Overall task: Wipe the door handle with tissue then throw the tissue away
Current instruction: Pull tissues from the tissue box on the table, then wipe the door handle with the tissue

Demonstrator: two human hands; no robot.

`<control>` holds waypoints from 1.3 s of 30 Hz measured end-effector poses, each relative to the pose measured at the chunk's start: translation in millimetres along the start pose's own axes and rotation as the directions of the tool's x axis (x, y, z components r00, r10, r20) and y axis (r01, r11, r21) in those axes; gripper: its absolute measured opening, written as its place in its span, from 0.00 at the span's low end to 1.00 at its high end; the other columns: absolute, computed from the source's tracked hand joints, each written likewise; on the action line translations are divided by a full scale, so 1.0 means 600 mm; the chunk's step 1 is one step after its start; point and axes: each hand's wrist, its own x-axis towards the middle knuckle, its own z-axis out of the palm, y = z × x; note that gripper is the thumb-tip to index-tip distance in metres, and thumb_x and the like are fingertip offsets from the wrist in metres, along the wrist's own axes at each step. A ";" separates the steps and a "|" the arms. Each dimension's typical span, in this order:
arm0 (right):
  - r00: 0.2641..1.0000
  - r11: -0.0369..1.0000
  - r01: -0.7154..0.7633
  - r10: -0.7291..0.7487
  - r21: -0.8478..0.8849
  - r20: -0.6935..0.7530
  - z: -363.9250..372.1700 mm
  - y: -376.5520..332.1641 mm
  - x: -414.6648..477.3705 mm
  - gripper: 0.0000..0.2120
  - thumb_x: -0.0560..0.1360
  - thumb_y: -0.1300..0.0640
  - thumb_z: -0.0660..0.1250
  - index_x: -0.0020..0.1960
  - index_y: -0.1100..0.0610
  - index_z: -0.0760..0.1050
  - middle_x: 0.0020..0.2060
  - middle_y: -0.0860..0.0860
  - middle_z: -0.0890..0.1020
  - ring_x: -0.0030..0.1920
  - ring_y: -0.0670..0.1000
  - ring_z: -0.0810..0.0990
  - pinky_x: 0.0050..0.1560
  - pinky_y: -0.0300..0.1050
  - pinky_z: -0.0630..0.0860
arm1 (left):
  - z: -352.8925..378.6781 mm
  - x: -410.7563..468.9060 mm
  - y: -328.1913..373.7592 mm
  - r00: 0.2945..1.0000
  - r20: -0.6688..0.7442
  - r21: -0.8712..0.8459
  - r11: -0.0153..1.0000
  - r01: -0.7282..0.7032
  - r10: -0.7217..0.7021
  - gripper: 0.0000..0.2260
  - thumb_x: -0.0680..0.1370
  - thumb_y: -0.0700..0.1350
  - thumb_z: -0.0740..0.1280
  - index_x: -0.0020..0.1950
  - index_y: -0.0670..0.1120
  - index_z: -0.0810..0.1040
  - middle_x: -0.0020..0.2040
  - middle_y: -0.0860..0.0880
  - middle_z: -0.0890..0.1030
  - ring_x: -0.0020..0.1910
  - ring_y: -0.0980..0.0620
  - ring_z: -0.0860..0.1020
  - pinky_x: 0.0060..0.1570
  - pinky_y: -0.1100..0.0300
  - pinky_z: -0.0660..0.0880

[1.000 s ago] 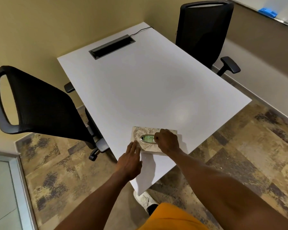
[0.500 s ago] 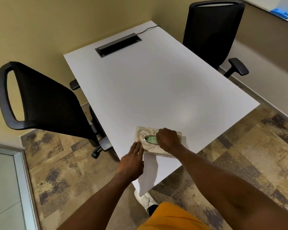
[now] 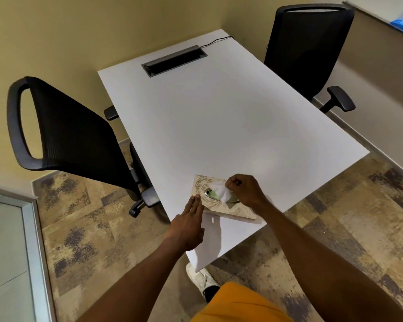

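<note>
A beige patterned tissue box [image 3: 203, 183] lies near the front corner of the white table [image 3: 219, 117]. My right hand [image 3: 244, 189] is above the box's oval slot, its fingers pinched on a white tissue [image 3: 222, 189] that stands partly out of the slot. My left hand [image 3: 189, 225] lies flat with fingers together, its fingertips touching the box's left edge. No door handle is in view.
A black mesh chair [image 3: 72, 133] stands at the table's left side, another black chair [image 3: 305, 45] at the far right. A dark cable tray [image 3: 173, 60] is set into the table's far end. A glass panel with a metal frame [image 3: 30, 240] is at the lower left.
My right hand has lifted from the slot, drawing a white tissue partly out of the box. My left hand stays against the box's left edge.
</note>
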 end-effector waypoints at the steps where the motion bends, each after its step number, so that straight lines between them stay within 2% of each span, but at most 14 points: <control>1: 1.000 0.997 -0.006 0.004 0.072 0.020 -0.007 -0.008 0.002 0.10 0.77 0.62 0.72 0.40 0.50 0.86 0.39 0.47 0.88 0.42 0.46 0.84 0.46 0.47 0.81 | -0.003 0.000 0.001 1.000 0.007 -0.027 1.000 0.007 -0.007 0.43 0.87 0.53 0.66 0.92 0.44 0.43 0.92 0.49 0.37 0.92 0.49 0.39 0.81 0.40 0.74; 4: 0.987 0.962 -0.039 -0.004 0.269 0.160 -0.020 -0.037 0.000 0.12 0.79 0.63 0.71 0.40 0.52 0.87 0.42 0.57 0.88 0.44 0.51 0.83 0.47 0.46 0.81 | -0.021 -0.003 0.009 1.000 0.006 -0.196 0.980 0.020 -0.019 0.41 0.87 0.54 0.68 0.92 0.43 0.48 0.93 0.48 0.47 0.93 0.46 0.46 0.84 0.41 0.70; 7: 0.933 0.884 -0.168 0.001 0.436 0.359 -0.017 -0.062 -0.006 0.08 0.77 0.60 0.70 0.41 0.57 0.86 0.42 0.56 0.86 0.46 0.53 0.85 0.47 0.46 0.82 | -0.049 -0.004 0.023 0.982 -0.101 -0.545 0.835 0.080 -0.159 0.28 0.85 0.53 0.73 0.82 0.45 0.71 0.80 0.45 0.77 0.79 0.42 0.76 0.73 0.48 0.77; 10: 0.873 0.764 -0.340 0.040 0.549 0.485 0.011 -0.078 -0.014 0.05 0.71 0.57 0.69 0.40 0.58 0.81 0.41 0.56 0.84 0.43 0.54 0.84 0.46 0.48 0.81 | -0.078 -0.012 0.032 0.927 -0.044 -0.932 0.349 0.096 -0.372 0.11 0.85 0.45 0.72 0.67 0.47 0.82 0.67 0.43 0.87 0.57 0.48 0.87 0.61 0.49 0.84; 12: 0.852 0.717 -0.395 0.052 0.575 0.521 0.040 -0.082 -0.018 0.04 0.71 0.59 0.68 0.43 0.59 0.79 0.45 0.60 0.82 0.47 0.59 0.81 0.54 0.56 0.79 | -0.096 -0.025 0.029 0.895 0.029 -1.000 -0.011 0.027 -0.446 0.07 0.85 0.38 0.68 0.59 0.45 0.84 0.59 0.39 0.88 0.48 0.48 0.88 0.51 0.54 0.86; 15: 0.798 0.723 -0.436 0.037 0.535 0.601 0.090 -0.097 -0.025 0.05 0.73 0.59 0.66 0.46 0.60 0.79 0.49 0.61 0.81 0.50 0.60 0.80 0.61 0.61 0.75 | -0.113 -0.057 0.007 0.847 0.095 -0.960 -0.275 -0.061 -0.522 0.09 0.86 0.39 0.65 0.57 0.42 0.86 0.52 0.41 0.91 0.44 0.47 0.89 0.48 0.55 0.85; 18: 0.728 0.745 -0.448 -0.017 0.494 0.686 0.144 -0.119 -0.032 0.05 0.75 0.60 0.65 0.45 0.59 0.80 0.45 0.58 0.83 0.48 0.58 0.83 0.55 0.55 0.80 | -0.114 -0.101 -0.021 0.791 0.096 -0.935 -0.328 -0.137 -0.604 0.10 0.86 0.42 0.67 0.56 0.41 0.88 0.53 0.39 0.92 0.42 0.50 0.89 0.44 0.57 0.85; 22: 0.647 0.795 -0.440 -0.042 0.418 0.761 0.225 -0.152 -0.049 0.09 0.81 0.64 0.61 0.48 0.61 0.79 0.47 0.60 0.81 0.51 0.59 0.81 0.58 0.59 0.77 | -0.101 -0.169 -0.064 0.678 0.058 -0.907 -0.322 -0.272 -0.733 0.09 0.87 0.44 0.69 0.54 0.44 0.89 0.51 0.43 0.93 0.43 0.52 0.91 0.39 0.63 0.85; 26: 0.538 0.860 -0.414 -0.032 0.297 0.842 0.302 -0.177 -0.082 0.08 0.80 0.63 0.63 0.53 0.63 0.81 0.48 0.59 0.83 0.47 0.54 0.84 0.47 0.46 0.82 | -0.083 -0.233 -0.095 0.546 0.088 -0.896 -0.306 -0.323 -0.834 0.07 0.85 0.43 0.74 0.51 0.42 0.90 0.48 0.46 0.92 0.45 0.51 0.90 0.43 0.62 0.86; 31: 0.383 0.931 -0.336 -0.003 0.142 0.924 0.412 -0.196 -0.143 0.16 0.84 0.65 0.61 0.67 0.71 0.78 0.68 0.70 0.79 0.67 0.71 0.78 0.75 0.67 0.72 | -0.036 -0.333 -0.126 0.280 0.166 -0.891 -0.266 -0.369 -0.945 0.06 0.81 0.42 0.79 0.43 0.45 0.88 0.46 0.42 0.91 0.47 0.45 0.85 0.52 0.48 0.82; 33: 0.336 0.949 -0.299 0.009 0.098 0.942 0.445 -0.210 -0.175 0.17 0.86 0.58 0.61 0.68 0.67 0.80 0.69 0.70 0.79 0.65 0.68 0.80 0.66 0.67 0.79 | -0.017 -0.376 -0.132 0.186 0.182 -0.893 -0.241 -0.379 -0.966 0.07 0.80 0.42 0.80 0.43 0.45 0.88 0.42 0.46 0.90 0.45 0.47 0.85 0.50 0.50 0.82; 35: 0.268 0.967 -0.248 0.022 0.047 0.963 0.477 -0.228 -0.218 0.23 0.86 0.44 0.60 0.69 0.59 0.81 0.65 0.64 0.84 0.59 0.60 0.84 0.50 0.54 0.85 | 0.004 -0.424 -0.137 0.095 0.210 -0.884 -0.231 -0.407 -0.973 0.06 0.80 0.42 0.80 0.45 0.43 0.87 0.43 0.42 0.90 0.45 0.47 0.84 0.49 0.50 0.82; 37: 0.218 0.983 -0.184 0.018 0.023 0.976 0.503 -0.242 -0.263 0.28 0.82 0.35 0.63 0.67 0.56 0.83 0.60 0.60 0.87 0.55 0.56 0.86 0.46 0.48 0.84 | 0.024 -0.470 -0.140 0.020 0.253 -0.862 -0.235 -0.448 -0.967 0.06 0.80 0.41 0.80 0.45 0.42 0.86 0.47 0.38 0.89 0.46 0.45 0.84 0.52 0.47 0.84; 39: 0.187 0.996 -0.080 -0.024 0.040 0.982 0.527 -0.251 -0.308 0.24 0.78 0.38 0.71 0.62 0.57 0.85 0.55 0.58 0.89 0.52 0.55 0.87 0.46 0.48 0.84 | 0.045 -0.516 -0.139 -0.035 0.294 -0.844 -0.242 -0.479 -0.955 0.06 0.80 0.40 0.79 0.46 0.42 0.86 0.48 0.39 0.90 0.48 0.43 0.86 0.55 0.44 0.86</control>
